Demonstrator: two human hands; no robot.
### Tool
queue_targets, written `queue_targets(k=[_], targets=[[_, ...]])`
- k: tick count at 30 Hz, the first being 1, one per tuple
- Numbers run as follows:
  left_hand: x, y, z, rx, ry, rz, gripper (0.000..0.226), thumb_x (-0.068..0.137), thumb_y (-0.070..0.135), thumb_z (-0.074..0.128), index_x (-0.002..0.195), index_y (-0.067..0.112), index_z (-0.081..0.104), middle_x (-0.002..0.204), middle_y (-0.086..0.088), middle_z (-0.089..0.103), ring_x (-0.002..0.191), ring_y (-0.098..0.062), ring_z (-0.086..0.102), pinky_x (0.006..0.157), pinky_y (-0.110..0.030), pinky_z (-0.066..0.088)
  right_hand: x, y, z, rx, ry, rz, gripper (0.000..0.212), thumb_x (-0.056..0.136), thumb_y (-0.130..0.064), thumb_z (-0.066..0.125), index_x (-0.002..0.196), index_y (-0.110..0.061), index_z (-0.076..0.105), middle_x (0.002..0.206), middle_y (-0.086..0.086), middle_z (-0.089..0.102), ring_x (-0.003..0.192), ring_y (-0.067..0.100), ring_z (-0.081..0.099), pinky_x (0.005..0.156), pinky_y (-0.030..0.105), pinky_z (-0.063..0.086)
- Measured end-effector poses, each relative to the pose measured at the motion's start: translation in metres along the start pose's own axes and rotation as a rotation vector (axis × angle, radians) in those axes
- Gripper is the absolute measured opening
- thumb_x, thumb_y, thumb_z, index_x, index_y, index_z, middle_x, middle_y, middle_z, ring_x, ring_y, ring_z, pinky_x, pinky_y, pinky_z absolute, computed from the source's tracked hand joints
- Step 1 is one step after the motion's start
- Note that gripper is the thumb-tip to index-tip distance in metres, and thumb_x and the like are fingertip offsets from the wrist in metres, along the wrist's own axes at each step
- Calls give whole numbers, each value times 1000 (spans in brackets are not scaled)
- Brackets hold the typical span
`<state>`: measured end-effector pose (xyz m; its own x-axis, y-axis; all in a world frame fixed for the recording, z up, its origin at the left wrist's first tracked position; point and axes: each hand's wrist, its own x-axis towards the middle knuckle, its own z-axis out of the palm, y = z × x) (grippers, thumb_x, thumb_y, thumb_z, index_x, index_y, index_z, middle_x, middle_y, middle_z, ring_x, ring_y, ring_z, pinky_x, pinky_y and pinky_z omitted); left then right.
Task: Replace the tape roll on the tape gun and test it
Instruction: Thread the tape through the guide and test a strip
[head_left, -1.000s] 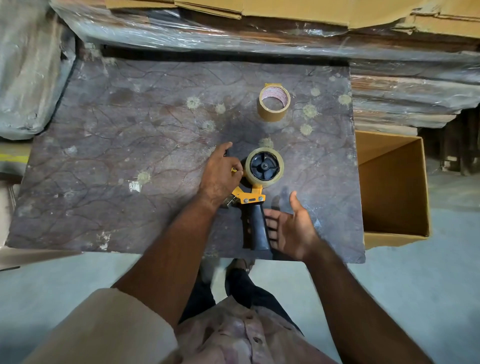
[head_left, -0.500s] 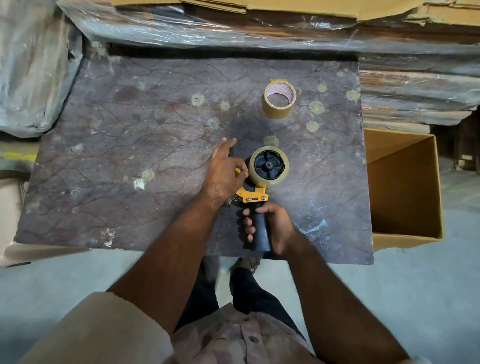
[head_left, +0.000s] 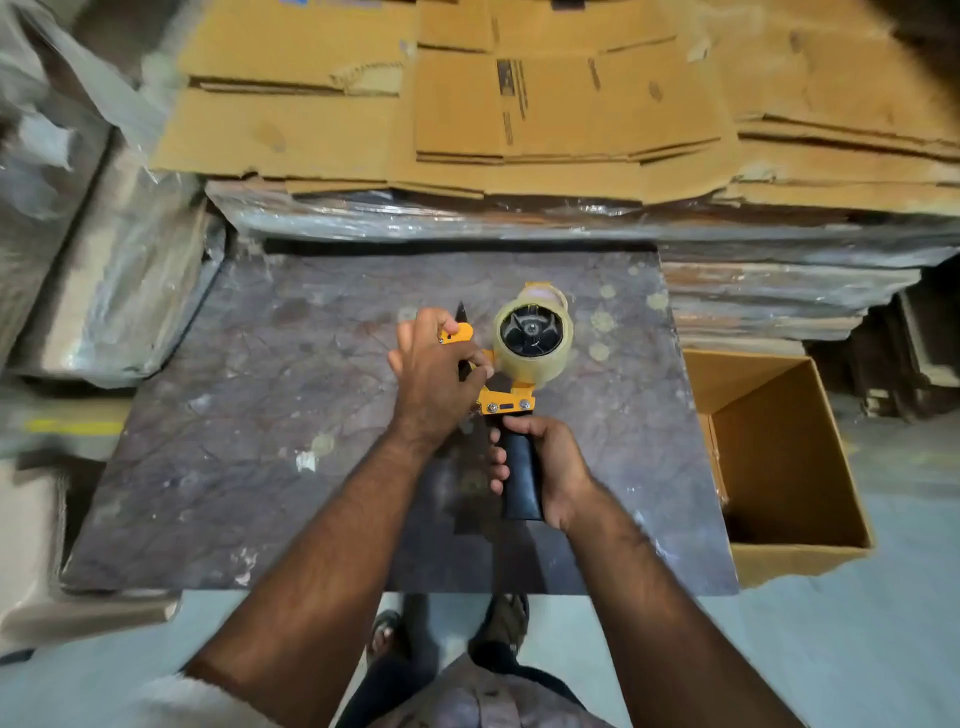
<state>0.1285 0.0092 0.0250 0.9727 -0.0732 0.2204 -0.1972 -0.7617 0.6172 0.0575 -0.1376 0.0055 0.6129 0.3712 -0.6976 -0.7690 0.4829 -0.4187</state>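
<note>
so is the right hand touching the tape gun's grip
Touching. The head view shows the right hand wrapped around the black grip of the tape gun, fingers curled over its left side with no gap visible.

The right hand (head_left: 545, 462) is gripping the black handle of the yellow tape gun (head_left: 506, 402) above the dark table (head_left: 234, 441). The left hand (head_left: 434, 379) is pinching the gun's front end. A clear tape roll (head_left: 535, 338) is sitting on the gun. An open cardboard box (head_left: 789, 467) is standing beside the table.
</note>
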Motion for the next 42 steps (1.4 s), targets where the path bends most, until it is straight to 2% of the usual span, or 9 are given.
queue_targets(k=[6, 12, 16, 21, 24, 27, 35, 40, 42], targets=[[16, 4, -36, -122, 56, 104, 1, 75, 19, 78, 75, 18, 79, 95, 0, 42, 95, -23, 44, 85, -40, 43, -11, -16, 38, -46, 21, -61, 18, 80, -30, 52, 73, -14, 57, 62, 1, 43, 46, 16, 38, 46, 25, 37], [20, -7, -74, -206, 46, 135, 10, 76, 20, 72, 78, 15, 80, 90, 3, 51, 84, -14, 54, 74, -18, 41, -24, -31, 71, 30, 26, -162, 17, 80, -28, 51, 72, -15, 57, 60, 0, 43, 42, 15, 38, 45, 23, 35], [28, -12, -99, -198, -38, 168, 4, 81, 17, 76, 79, 18, 79, 87, 6, 63, 82, -11, 60, 72, -12, 41, -29, -35, 87, 5, 22, -179, 15, 78, -27, 53, 71, -15, 58, 59, 0, 45, 41, 15, 40, 43, 22, 37], [34, -33, -127, -203, -52, 232, 6, 78, 20, 72, 77, 16, 76, 85, 2, 68, 81, -16, 63, 72, -27, 48, -36, -37, 97, 24, 13, -191, 17, 79, -28, 51, 72, -14, 58, 58, -1, 46, 41, 15, 41, 45, 22, 38], [31, -43, -139, -217, -83, 266, 7, 77, 21, 72, 77, 16, 77, 83, 2, 70, 78, -17, 65, 71, -27, 49, -43, -36, 102, 9, 44, -196, 19, 81, -28, 50, 71, -14, 58, 58, 0, 47, 41, 16, 41, 44, 23, 38], [32, -50, -148, -257, -113, 267, 5, 79, 21, 73, 79, 19, 77, 84, 5, 69, 77, -13, 65, 69, -19, 47, -47, -32, 111, 18, 57, -204, 20, 82, -28, 49, 71, -14, 58, 59, 0, 47, 41, 16, 41, 44, 23, 38], [35, -56, -180, -222, -141, 403, 3, 84, 19, 76, 83, 17, 78, 86, 4, 70, 80, -15, 66, 74, -32, 54, -57, -21, 125, 2, 102, -253, 16, 80, -27, 51, 72, -14, 57, 59, 0, 46, 42, 16, 42, 44, 24, 37], [43, -60, -200, -193, -92, 374, 6, 87, 22, 76, 90, 17, 78, 89, 6, 69, 83, -9, 64, 76, -18, 49, -67, -20, 131, -52, 103, -263, 18, 81, -27, 51, 71, -13, 57, 58, 1, 45, 41, 17, 41, 42, 24, 37], [49, -59, -207, -180, -83, 386, 7, 88, 21, 75, 91, 15, 78, 88, 5, 69, 82, -11, 63, 76, -20, 49, -69, -18, 134, -47, 77, -259, 18, 81, -27, 51, 72, -13, 57, 58, 1, 45, 41, 16, 41, 41, 24, 38]])
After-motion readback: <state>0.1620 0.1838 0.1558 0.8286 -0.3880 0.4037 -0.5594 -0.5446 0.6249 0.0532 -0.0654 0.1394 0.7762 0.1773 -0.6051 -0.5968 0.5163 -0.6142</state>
